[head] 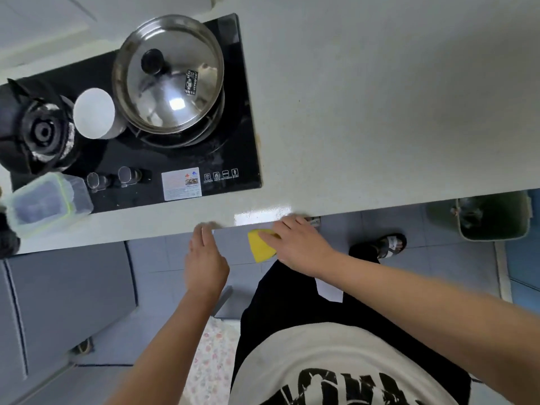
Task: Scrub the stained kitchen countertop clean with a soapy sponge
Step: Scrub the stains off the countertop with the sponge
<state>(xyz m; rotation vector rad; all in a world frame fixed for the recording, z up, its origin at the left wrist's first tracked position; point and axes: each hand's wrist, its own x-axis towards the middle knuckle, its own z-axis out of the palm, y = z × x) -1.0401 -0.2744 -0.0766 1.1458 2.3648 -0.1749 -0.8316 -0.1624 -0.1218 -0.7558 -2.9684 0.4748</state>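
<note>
The pale countertop (pixel 365 118) fills the upper half of the head view, with a shiny wet patch at its front edge. My right hand (pixel 301 247) holds a yellow sponge (pixel 261 247) just below that front edge, fingers curled over it. My left hand (pixel 206 258) hovers to the left of the sponge, fingers relaxed and blurred, with the fingertips at the counter's edge. It holds nothing.
A black gas hob (pixel 163 159) sits on the left with a steel lidded pot (pixel 169 74), a white cup (pixel 95 114) and a burner (pixel 41 133). A clear lidded box (pixel 43 203) stands at the front left. A green bin (pixel 493 217) stands on the floor at the right.
</note>
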